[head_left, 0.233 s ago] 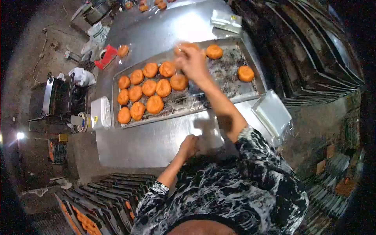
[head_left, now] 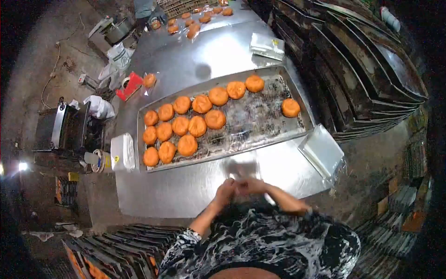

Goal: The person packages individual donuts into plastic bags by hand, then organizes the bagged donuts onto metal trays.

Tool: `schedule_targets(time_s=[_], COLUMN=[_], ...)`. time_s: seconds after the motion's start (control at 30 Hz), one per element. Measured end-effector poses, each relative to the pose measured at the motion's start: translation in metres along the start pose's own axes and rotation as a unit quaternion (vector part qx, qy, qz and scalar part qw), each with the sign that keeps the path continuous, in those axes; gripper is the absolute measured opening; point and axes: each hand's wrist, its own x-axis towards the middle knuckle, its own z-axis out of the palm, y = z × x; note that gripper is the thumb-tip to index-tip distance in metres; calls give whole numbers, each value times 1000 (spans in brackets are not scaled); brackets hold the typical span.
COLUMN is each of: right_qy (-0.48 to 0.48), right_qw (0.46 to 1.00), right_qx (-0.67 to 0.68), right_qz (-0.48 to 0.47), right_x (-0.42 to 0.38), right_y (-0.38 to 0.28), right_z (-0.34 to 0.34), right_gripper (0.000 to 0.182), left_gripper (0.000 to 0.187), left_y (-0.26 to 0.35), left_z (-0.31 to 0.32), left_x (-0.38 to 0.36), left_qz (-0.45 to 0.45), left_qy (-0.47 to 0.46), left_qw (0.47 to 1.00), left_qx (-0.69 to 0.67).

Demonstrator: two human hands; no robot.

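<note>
My left hand [head_left: 226, 191] and my right hand [head_left: 251, 186] meet in front of my body at the near table edge. The fingers of both are closed together; what they hold, if anything, is blurred and too small to make out. Just beyond them lies a worn metal baking tray [head_left: 241, 149]. Rows of round orange-brown buns [head_left: 187, 145] fill its left side, and a back row runs on toward the right. One lone bun [head_left: 291, 108] sits near the tray's right end.
Stacks of clear plastic bags [head_left: 322, 151] lie right of the tray, behind it [head_left: 267, 46] and at its left [head_left: 122, 152]. A bagged bun [head_left: 149, 80] is beside a red tape dispenser [head_left: 129, 86]. More buns [head_left: 193, 30] lie at the far end. Stacked dark trays [head_left: 344, 69] stand at right.
My right hand has come back from over the tray's back row to meet my left hand near my body. The view has tilted up, showing more of the far table.
</note>
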Motion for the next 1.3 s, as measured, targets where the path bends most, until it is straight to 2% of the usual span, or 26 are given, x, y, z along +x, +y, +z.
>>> schedule_targets(time_s=[0.03,0.1,0.17,0.23,0.27,0.33,0.37,0.4,0.47,0.53,0.6,0.67,0.77,0.8,0.83,0.87,0.9,0.93,0.97,1.0,1.07,1.13,1.17,1.2,1.27,1.3], right_qy=[-22,-71,-12,100,104,164,187,196,261,324,405,406,495,520,481,429,392,347,372,369,523,469,422,341,309,299], right_qw=[998,976,980,982,982,980,981,979,965,944,898,906,847,826,825,870,870,846,762,620,748,626,662,687,883,947], right_qx=[-60,-34,-93,-132,-132,-29,-1,1,-5,-67,60,-8,-162,-192,-214,-29,130,288,509,693,408,594,603,642,352,4], right_qz=[-27,201,174,91,84,108,52,53,16,21,161,119,105,102,207,243,270,285,146,-5,-16,-187,-139,-6,45,121], right_x=[-27,-60,-62,-64,-63,-64,-66,-59,-50,-31,-19,-33,-54,-55,-56,-55,-53,-50,-43,-37,-12,11,14,19,30,24], right_y=[-2,-31,-9,-5,-3,1,-43,-41,-26,-27,-41,-30,-63,-68,-74,-76,-91,-105,-72,-40,-113,-131,-127,-104,-71,-107], right_z=[13,21,42,52,53,59,48,56,66,68,63,69,92,99,103,100,88,69,52,36,-4,-3,3,8,2,-37], right_gripper=[37,39,39,35,35,29,25,25,24,24,21,25,19,15,14,20,24,29,33,38,44,46,49,45,40,38], left_gripper=[18,21,23,16,16,20,29,29,33,30,24,31,26,19,17,14,8,6,5,3,27,33,30,28,16,16], left_y=[12,-4,-5,14,5,-24,-22,-21,-15,-4,27,13,41,34,22,14,57,49,63,77,61,86,59,42,5,2], left_z=[-2,5,6,-8,-2,19,6,-2,-11,-21,-28,-25,-42,-29,-8,8,-27,-8,-20,-32,-28,-33,-32,-46,-42,-45], left_x=[-2,7,13,12,14,14,19,23,29,27,17,14,14,5,3,4,8,16,20,23,38,56,59,60,62,66], left_qz=[45,47,51,163,166,24,18,25,-79,-75,-86,-39,-164,-64,-65,-66,-67,-24,29,79,173,-26,-99,-166,-219,-193], left_qy=[48,13,-23,4,4,-122,-184,-190,-132,-132,-81,-118,-217,-133,-117,-99,-13,77,77,76,114,266,141,11,63,152], left_qw=[998,998,995,978,977,984,978,977,978,975,943,944,959,951,939,926,940,939,945,949,913,793,688,542,602,575], left_qx=[17,49,82,128,136,129,95,97,-144,-160,-313,-306,-82,-272,-316,-357,-336,-334,-315,-294,-350,-547,-705,-824,-766,-780])
